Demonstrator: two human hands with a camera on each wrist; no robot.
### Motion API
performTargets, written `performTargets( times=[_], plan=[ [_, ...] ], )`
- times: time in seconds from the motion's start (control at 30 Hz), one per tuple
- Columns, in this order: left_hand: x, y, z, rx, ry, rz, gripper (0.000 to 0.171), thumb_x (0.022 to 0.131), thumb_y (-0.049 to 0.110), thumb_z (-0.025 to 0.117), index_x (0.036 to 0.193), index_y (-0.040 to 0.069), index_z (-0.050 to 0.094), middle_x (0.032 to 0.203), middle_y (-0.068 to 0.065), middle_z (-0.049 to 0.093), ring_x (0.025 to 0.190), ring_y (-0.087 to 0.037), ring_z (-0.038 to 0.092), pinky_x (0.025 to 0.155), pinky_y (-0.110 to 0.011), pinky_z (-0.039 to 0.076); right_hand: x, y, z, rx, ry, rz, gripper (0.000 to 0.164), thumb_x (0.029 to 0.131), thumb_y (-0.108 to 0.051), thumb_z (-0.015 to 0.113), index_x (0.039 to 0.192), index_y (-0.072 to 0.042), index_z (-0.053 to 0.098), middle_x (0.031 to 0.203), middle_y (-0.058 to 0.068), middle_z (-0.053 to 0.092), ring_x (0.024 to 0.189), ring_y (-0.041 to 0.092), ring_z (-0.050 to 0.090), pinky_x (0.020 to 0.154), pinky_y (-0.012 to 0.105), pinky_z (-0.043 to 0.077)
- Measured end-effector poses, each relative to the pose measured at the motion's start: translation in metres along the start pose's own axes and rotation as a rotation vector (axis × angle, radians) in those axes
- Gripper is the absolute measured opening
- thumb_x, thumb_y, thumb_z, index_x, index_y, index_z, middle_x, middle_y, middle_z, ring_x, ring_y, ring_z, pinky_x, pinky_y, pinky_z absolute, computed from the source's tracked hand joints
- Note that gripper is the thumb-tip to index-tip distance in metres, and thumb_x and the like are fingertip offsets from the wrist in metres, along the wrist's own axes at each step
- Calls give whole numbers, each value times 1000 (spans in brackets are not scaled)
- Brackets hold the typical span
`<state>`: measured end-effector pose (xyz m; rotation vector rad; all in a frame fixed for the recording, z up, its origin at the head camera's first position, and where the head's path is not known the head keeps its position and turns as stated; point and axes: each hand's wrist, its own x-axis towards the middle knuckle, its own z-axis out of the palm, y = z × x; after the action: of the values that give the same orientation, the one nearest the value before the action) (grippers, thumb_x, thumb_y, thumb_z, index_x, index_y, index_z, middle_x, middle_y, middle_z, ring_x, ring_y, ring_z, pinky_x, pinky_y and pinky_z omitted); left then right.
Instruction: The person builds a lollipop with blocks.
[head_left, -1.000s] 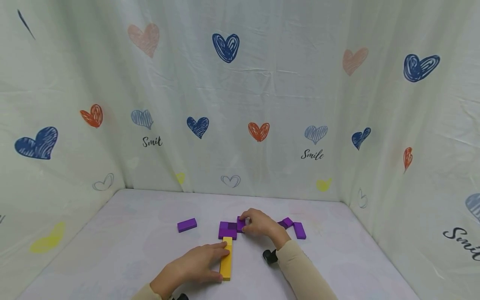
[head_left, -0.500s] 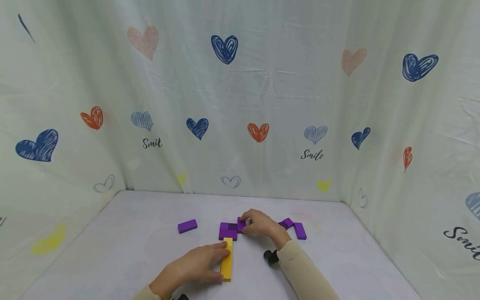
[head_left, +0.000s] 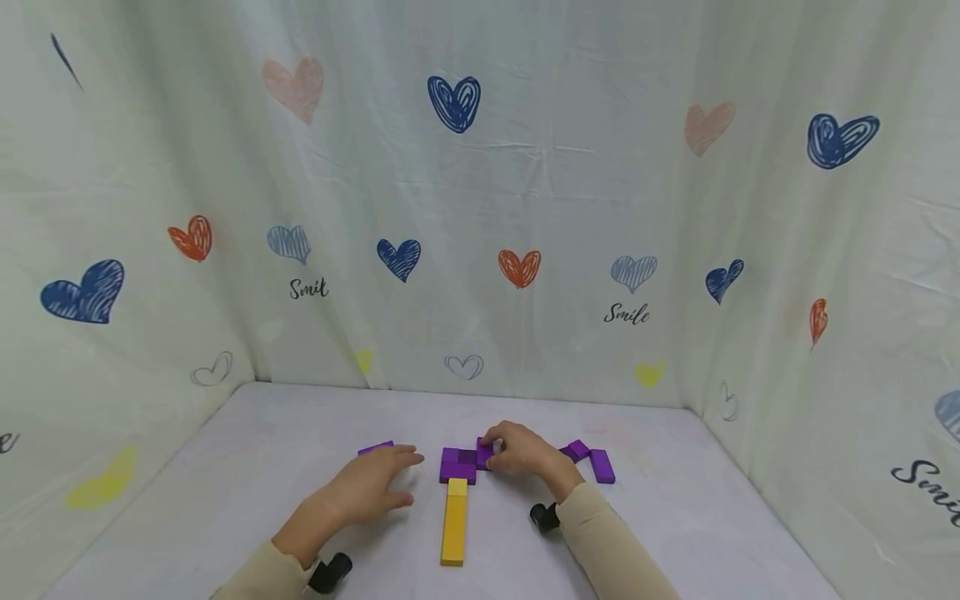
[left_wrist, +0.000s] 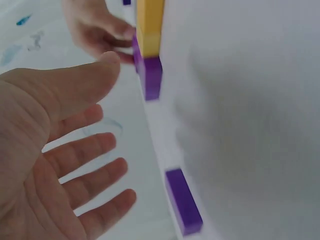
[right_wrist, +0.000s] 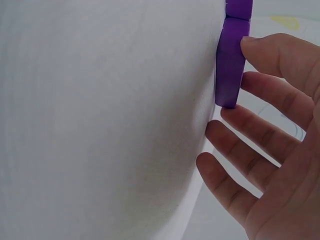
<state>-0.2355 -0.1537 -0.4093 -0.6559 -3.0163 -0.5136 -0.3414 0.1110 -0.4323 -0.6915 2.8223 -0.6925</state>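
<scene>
My left hand (head_left: 360, 492) hovers over the table with its fingers spread and nothing in them. A purple block (left_wrist: 183, 201) lies beyond it, partly hidden by the hand in the head view. To its right lies a long yellow block (head_left: 453, 533), with a lighter yellow piece (head_left: 457, 487) at its far end. That end meets a flat group of purple blocks (head_left: 457, 473), one darker than the others. My right hand (head_left: 521, 452) pinches an upright purple block (right_wrist: 231, 65) between thumb and fingers, against the group's right side.
Further right, a purple block (head_left: 602, 467) lies beside a few smaller purple pieces (head_left: 577, 450), partly hidden behind the right wrist. A white curtain printed with hearts (head_left: 517, 268) closes off the back and both sides of the white table (head_left: 300, 417).
My left hand has let go of the yellow block and moved left and away, toward the lone purple block. The right hand stays at its purple block.
</scene>
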Motion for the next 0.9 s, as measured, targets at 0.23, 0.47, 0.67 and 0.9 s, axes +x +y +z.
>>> performTargets(
  times=[0.23,0.47,0.67,0.9],
  plan=[
    [7,-38,-6,-28,79,-16,49,80,22,78,125,10,62,128,-9,58,120,-31,52,101,-50,42,0,1,1,4,-2,6,32,82,-20,73,114,-17,68,117,1,61,106,21,55,96,44,47],
    [13,-74,-5,-6,170,-21,53,79,22,79,127,9,61,120,-9,60,112,-31,54,96,-50,45,-1,4,2,33,-1,6,33,82,-20,74,114,-19,68,114,-2,61,97,17,54,91,42,50],
    [17,-92,-3,17,163,-22,48,80,18,77,124,7,62,113,-10,57,108,-32,54,94,-50,46,-1,4,2,37,-4,7,33,82,-21,73,115,-19,68,115,-2,61,98,17,54,92,42,49],
    [21,-97,1,17,134,-40,36,80,11,75,115,7,67,102,-7,58,99,-27,55,89,-47,48,-1,4,2,40,0,8,33,83,-21,73,115,-19,67,116,-2,60,99,17,54,92,42,49]
  ],
)
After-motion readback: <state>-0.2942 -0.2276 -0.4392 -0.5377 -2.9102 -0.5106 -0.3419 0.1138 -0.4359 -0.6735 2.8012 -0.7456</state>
